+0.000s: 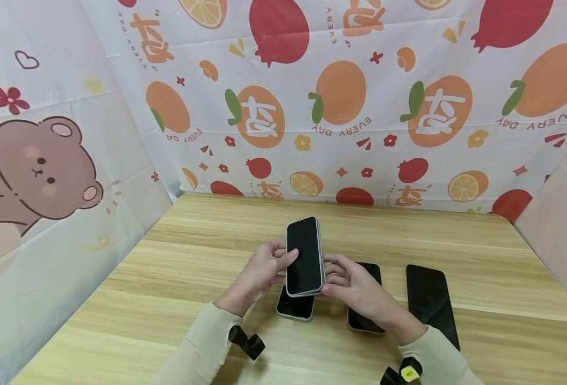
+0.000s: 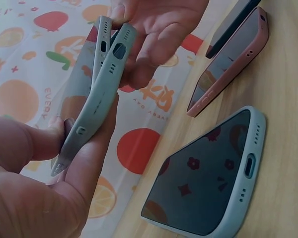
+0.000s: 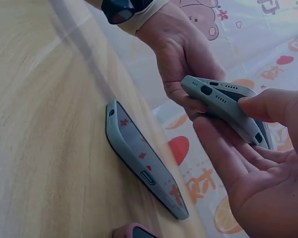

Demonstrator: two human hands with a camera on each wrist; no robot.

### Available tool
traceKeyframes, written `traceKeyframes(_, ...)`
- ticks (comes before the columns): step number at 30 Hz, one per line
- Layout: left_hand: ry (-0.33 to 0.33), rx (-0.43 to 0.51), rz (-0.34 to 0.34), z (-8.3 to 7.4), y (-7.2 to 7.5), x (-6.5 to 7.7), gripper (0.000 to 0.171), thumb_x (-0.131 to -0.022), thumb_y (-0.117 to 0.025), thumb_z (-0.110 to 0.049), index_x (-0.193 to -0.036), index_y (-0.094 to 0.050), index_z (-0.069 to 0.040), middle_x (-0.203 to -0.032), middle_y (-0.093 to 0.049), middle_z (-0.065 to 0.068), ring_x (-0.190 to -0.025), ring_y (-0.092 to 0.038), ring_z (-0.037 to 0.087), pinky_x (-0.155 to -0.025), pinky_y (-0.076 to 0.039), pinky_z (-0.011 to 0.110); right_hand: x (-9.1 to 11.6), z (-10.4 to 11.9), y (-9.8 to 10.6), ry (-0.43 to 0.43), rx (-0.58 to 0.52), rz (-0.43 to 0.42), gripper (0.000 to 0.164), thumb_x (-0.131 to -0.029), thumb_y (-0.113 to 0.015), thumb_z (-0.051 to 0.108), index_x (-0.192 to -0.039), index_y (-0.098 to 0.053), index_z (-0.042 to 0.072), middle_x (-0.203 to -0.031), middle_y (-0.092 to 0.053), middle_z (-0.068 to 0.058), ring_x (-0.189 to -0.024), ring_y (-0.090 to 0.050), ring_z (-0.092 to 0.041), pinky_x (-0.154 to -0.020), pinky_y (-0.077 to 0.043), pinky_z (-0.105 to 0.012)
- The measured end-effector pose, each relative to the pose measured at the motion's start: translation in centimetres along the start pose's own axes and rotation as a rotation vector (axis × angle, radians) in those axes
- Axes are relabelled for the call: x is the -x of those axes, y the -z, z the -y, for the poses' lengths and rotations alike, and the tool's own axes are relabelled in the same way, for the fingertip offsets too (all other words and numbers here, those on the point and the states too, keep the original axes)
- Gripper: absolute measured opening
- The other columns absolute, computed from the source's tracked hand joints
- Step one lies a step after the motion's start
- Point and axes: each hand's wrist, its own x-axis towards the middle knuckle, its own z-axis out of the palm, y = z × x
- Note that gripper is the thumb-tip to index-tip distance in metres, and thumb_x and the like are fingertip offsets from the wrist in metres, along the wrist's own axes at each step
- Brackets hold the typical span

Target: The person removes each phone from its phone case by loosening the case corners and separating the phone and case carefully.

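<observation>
Over the table, my left hand (image 1: 259, 270) grips a black-screened phone (image 1: 305, 255) along with its pale green case (image 2: 102, 91), thumb on the screen. Phone and case are partly apart: the left wrist view shows a wedge-shaped gap at the end with the port openings. My right hand (image 1: 360, 286) pinches the case's side, its thumb at the gap and its other fingers behind the case (image 3: 221, 106). Below them, another phone in a pale green case (image 2: 203, 173) lies screen up, partly covered from above by the held phone.
A phone in a pink case (image 2: 231, 62) lies under my right forearm. Farther right is a larger black phone (image 1: 429, 291). The wooden table (image 1: 168, 278) meets a fruit-print cloth (image 1: 283, 149) at the back and a bear-print cloth (image 1: 47, 171) on the left.
</observation>
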Motion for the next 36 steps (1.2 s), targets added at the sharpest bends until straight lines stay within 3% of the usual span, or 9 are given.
traceKeyframes(7, 0.018, -0.008, -0.012, -0.1, 0.0, 0.2, 0.031, -0.1, -0.058, -0.013, -0.125, -0.051, 0.005, -0.095, -0.072, 0.002, -0.081, -0.072, 0.015, -0.064, -0.06, 0.031, 0.0, 0.1, 0.0, 0.04, 0.033, 0.023, 0.06, -0.097, -0.062, 0.009, -0.147, -0.031, -0.002, -0.13, -0.056, -0.025, -0.109, -0.064, -0.017, -0.09, -0.054, -0.023)
traceKeyframes(15, 0.029, -0.032, -0.029, -0.1, -0.2, 0.4, 0.031, -0.099, -0.061, -0.016, -0.122, -0.053, 0.003, -0.093, -0.072, 0.004, -0.082, -0.073, 0.019, -0.072, -0.062, 0.041, 0.2, 0.3, -0.3, 0.022, -0.033, 0.051, 0.062, -0.099, -0.06, 0.01, -0.15, -0.026, 0.007, -0.133, -0.055, -0.025, -0.11, -0.064, -0.02, -0.094, -0.055, -0.047)
traceKeyframes(18, 0.029, -0.033, -0.056, -0.1, -0.3, 0.2, 0.031, -0.099, -0.062, -0.016, -0.121, -0.053, 0.002, -0.093, -0.072, 0.006, -0.081, -0.072, 0.018, -0.072, -0.062, 0.041, 0.3, 0.4, -0.4, 0.04, 0.037, -0.017, 0.062, -0.097, -0.062, 0.009, -0.149, -0.029, 0.006, -0.135, -0.051, -0.021, -0.11, -0.062, -0.021, -0.091, -0.057, -0.039)
traceKeyframes(22, 0.028, -0.039, -0.095, 0.0, -0.4, -0.1, 0.031, -0.098, -0.063, -0.017, -0.12, -0.052, 0.002, -0.093, -0.071, 0.006, -0.079, -0.072, 0.017, -0.07, -0.062, 0.039, 0.3, 0.4, -0.6, 0.1, 0.226, -0.132, 0.054, -0.093, -0.067, 0.011, -0.141, -0.043, 0.005, -0.126, -0.051, -0.016, -0.103, -0.058, -0.022, -0.08, -0.055, -0.022)
traceKeyframes(27, 0.013, -0.071, -0.131, 0.2, -0.6, -0.3, 0.034, -0.097, -0.065, -0.018, -0.12, -0.05, 0.002, -0.092, -0.07, 0.007, -0.076, -0.071, 0.015, -0.069, -0.061, 0.038, 0.4, 0.9, -1.1, 0.164, 0.376, -0.19, 0.04, -0.092, -0.069, 0.012, -0.129, -0.056, 0.003, -0.112, -0.055, -0.013, -0.092, -0.053, -0.02, -0.074, -0.05, -0.02)
traceKeyframes(32, -0.008, -0.074, -0.167, 0.3, -0.9, -0.5, 0.035, -0.096, -0.067, -0.016, -0.12, -0.049, 0.002, -0.094, -0.071, 0.009, -0.076, -0.071, 0.016, -0.068, -0.062, 0.04, 0.4, 1.9, -1.5, 0.077, 0.305, -0.171, 0.037, -0.098, -0.059, 0.011, -0.133, -0.053, 0.0, -0.112, -0.061, -0.013, -0.09, -0.058, -0.02, -0.076, -0.055, -0.027)
traceKeyframes(36, -0.012, -0.075, -0.182, 0.3, -1.1, -0.5, 0.037, -0.096, -0.066, -0.016, -0.122, -0.046, 0.001, -0.101, -0.071, 0.013, -0.079, -0.072, 0.018, -0.069, -0.062, 0.042, 0.2, 2.5, -1.8, -0.03, 0.191, -0.173, 0.044, -0.099, -0.059, 0.016, -0.139, -0.047, 0.002, -0.121, -0.064, -0.014, -0.094, -0.066, -0.024, -0.079, -0.059, -0.037)
